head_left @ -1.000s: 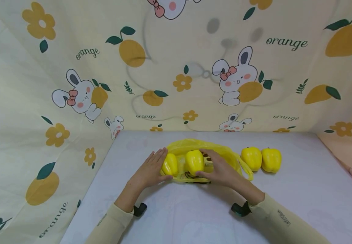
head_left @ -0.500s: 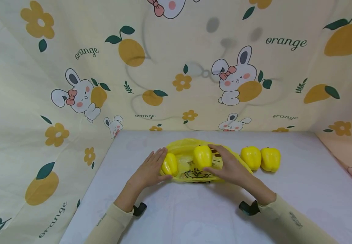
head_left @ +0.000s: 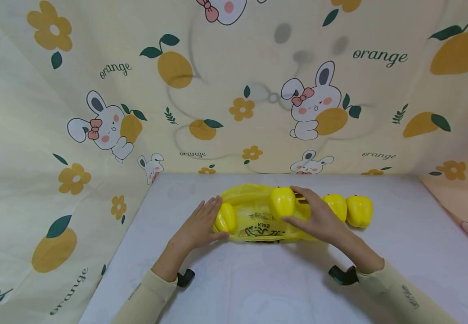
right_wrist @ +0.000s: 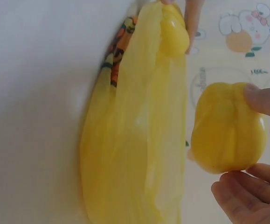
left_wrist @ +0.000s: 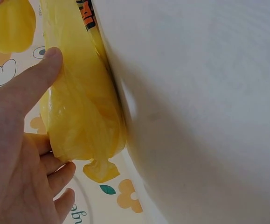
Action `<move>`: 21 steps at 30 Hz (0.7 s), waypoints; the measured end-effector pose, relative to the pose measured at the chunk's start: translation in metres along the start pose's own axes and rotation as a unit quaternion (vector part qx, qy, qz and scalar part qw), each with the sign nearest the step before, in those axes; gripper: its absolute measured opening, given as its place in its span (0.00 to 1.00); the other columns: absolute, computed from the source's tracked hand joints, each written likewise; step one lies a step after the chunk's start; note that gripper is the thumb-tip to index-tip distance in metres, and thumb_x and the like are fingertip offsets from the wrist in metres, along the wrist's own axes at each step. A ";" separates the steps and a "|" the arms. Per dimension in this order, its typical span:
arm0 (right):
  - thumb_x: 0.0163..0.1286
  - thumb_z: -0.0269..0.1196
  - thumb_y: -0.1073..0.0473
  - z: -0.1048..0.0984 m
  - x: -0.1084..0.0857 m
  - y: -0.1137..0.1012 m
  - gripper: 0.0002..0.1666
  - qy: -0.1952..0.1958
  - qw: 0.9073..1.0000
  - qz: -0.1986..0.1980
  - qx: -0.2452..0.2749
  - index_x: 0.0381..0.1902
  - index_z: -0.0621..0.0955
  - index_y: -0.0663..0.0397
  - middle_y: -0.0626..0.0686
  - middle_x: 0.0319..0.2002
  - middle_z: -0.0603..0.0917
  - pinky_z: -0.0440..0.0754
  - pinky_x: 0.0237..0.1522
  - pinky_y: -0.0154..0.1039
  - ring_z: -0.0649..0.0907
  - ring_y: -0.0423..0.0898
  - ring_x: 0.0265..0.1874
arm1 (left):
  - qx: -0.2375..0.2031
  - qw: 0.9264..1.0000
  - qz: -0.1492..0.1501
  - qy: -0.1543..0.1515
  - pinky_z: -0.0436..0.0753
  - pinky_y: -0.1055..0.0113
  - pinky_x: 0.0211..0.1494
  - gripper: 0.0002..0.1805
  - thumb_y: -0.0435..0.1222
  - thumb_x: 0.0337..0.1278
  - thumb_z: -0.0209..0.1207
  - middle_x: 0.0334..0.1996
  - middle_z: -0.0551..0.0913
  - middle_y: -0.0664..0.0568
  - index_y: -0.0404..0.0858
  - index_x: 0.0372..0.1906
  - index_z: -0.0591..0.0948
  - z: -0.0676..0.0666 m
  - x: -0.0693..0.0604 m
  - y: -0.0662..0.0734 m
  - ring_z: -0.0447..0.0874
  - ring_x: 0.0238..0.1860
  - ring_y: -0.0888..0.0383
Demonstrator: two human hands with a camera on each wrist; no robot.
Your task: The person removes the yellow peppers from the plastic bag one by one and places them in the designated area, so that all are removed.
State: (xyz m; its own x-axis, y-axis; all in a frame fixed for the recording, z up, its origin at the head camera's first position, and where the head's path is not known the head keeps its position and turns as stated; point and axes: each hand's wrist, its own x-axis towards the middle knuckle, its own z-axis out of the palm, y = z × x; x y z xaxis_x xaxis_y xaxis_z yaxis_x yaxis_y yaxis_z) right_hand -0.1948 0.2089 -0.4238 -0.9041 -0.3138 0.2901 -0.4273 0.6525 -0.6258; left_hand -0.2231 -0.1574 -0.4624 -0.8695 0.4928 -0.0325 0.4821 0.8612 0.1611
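Observation:
A yellow bell pepper (head_left: 281,203) is pinched between the thumb and fingers of my right hand (head_left: 319,218), raised above the yellow plastic bag (head_left: 254,225). In the right wrist view this pepper (right_wrist: 229,128) is apart from the bag (right_wrist: 135,135). My left hand (head_left: 199,225) holds the bag's left end, around a second yellow bell pepper (head_left: 226,218) lying there. Seen from the left wrist, the thumb and fingers grip the bag (left_wrist: 83,102) from two sides. The bag lies flattened, with dark printing on it.
Two more yellow bell peppers, one (head_left: 336,206) partly behind my right hand and another (head_left: 360,211) beside it, stand on the white tabletop (head_left: 250,283). A patterned cloth (head_left: 226,81) hangs behind the table and along its sides.
My right hand has lifted the bell pepper and carried it to the right, uncovering more of the bag's printing. The left hand and its pepper have stayed in place.

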 end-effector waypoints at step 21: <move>0.64 0.81 0.49 -0.034 -0.018 0.018 0.55 0.039 0.999 0.013 -0.008 0.80 0.66 0.60 0.63 0.72 0.75 0.80 0.66 0.67 0.78 0.63 0.67 | -0.004 1.000 -0.004 -0.004 0.43 0.51 0.90 0.62 0.64 0.67 0.66 0.88 0.48 0.46 0.36 0.88 0.47 0.001 0.001 0.000 0.44 0.88 0.49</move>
State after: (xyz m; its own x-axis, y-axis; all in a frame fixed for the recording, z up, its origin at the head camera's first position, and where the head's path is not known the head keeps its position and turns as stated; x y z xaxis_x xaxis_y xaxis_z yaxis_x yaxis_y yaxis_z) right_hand -0.1866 0.2493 -0.4155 -0.9125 -0.2422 0.3296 -0.4029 0.6714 -0.6220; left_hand -0.2239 -0.1572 -0.4630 -0.8726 0.4865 -0.0427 0.4738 0.8644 0.1682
